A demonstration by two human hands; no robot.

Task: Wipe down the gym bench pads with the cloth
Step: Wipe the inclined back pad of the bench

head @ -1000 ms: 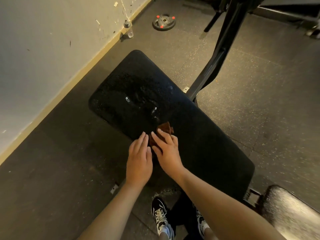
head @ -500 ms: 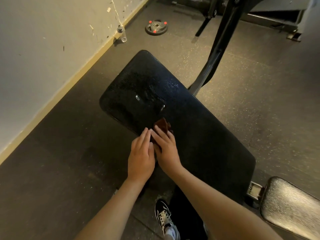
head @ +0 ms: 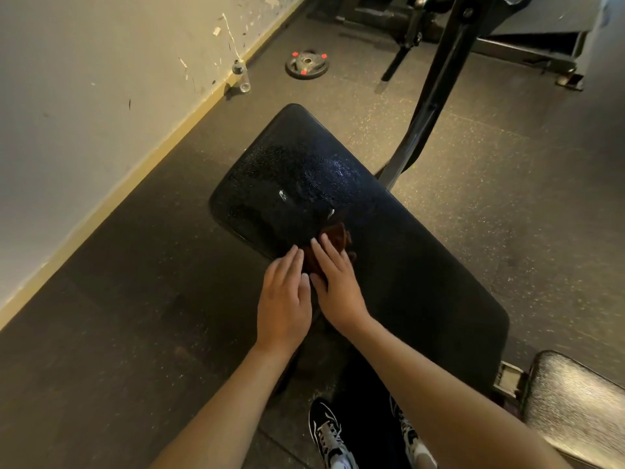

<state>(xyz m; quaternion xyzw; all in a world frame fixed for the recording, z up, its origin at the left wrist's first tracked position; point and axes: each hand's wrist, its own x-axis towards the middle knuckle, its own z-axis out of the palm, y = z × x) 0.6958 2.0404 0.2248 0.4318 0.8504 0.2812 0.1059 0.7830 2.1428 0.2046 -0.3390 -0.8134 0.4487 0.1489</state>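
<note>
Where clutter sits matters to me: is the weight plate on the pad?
No, the weight plate lies flat on the floor beyond the pad, near the bottle.

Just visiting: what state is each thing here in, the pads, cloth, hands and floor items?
Long bench pad: wet and glistening at the far end, dull nearer.
Small pad: streaky sheen, no hand on it.
Cloth: bunched, pressed onto the long bench pad.
Right hand: fingers straight, pressing the cloth.
Left hand: flat, fingers straight, beside the right hand.
Bottle: standing upright.
Weight plate: lying flat.
</note>
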